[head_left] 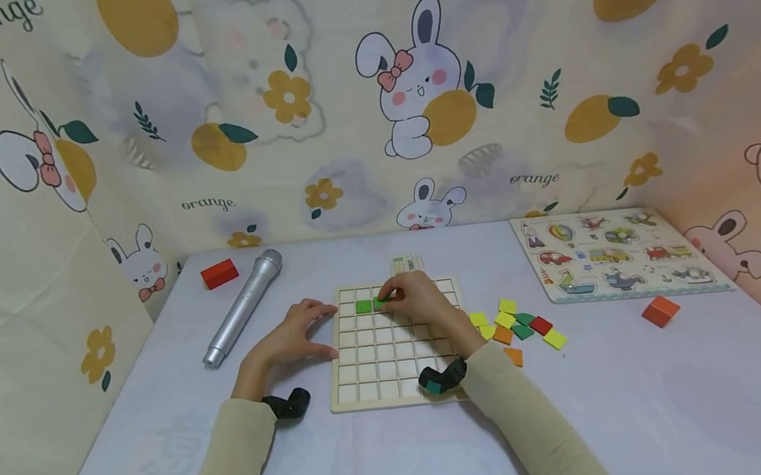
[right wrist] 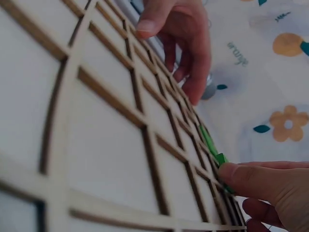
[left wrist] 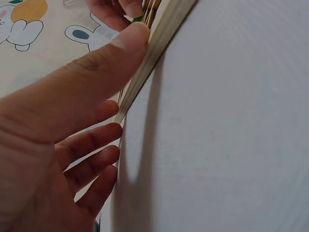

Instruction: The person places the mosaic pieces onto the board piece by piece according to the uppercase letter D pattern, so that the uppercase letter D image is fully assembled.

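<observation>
A wooden grid board [head_left: 375, 365] lies flat in the middle of the table. One green tile [head_left: 364, 306] sits in a cell of its second row. My right hand [head_left: 396, 296] reaches over the board and pinches a second green tile [head_left: 381, 301] right beside the first; in the right wrist view a fingertip [right wrist: 236, 176] is on this green tile [right wrist: 212, 147]. My left hand [head_left: 327, 327] rests at the board's left edge with straight fingers. Its thumb [left wrist: 137, 34] presses against the board's rim [left wrist: 159, 34].
Several loose coloured tiles [head_left: 516, 328] lie right of the board. A silver microphone [head_left: 242, 306] and a red block [head_left: 218, 273] are at the back left. A vehicle puzzle board [head_left: 614, 252] and an orange block [head_left: 660, 310] are at the right. Patterned cloth walls enclose the table.
</observation>
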Motion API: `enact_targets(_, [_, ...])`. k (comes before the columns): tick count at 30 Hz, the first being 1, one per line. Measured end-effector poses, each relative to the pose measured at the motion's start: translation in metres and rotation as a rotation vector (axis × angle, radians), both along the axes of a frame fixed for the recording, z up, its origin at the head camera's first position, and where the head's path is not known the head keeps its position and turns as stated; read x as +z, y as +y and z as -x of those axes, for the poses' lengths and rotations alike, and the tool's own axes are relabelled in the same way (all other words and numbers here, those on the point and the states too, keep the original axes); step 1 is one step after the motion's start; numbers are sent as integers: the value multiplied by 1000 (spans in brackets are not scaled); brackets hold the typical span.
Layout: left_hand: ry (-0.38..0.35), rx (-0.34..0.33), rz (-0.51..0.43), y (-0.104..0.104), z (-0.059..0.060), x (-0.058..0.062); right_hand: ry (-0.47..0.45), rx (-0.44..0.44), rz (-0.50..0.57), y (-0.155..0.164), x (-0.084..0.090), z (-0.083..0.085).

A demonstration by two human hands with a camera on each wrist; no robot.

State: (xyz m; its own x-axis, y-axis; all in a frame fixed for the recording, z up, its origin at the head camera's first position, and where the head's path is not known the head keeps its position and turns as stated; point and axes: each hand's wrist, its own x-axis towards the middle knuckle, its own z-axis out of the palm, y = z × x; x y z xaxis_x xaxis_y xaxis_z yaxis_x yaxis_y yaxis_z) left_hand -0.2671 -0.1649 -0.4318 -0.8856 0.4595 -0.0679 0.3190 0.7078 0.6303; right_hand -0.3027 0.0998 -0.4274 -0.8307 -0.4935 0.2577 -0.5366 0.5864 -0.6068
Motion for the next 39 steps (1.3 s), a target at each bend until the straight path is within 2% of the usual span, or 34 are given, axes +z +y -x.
enact_targets(5, [11, -3, 2, -1, 0, 0, -8, -3, -3, -1, 0, -1])
enact_targets(15, [17, -3, -8, -1, 0, 1, 36, 27, 3, 2, -6, 1])
enact_targets(26, [21, -10, -17, 0, -1, 4, 7, 58, -40, 5, 0, -1])
enact_targets(34, [19, -12, -14, 0, -2, 2, 50, 80, -11, 31, 10, -5])
enact_targets(39, [13, -11, -16, 1, -2, 2, 109, 94, -21, 54, 21, -9])
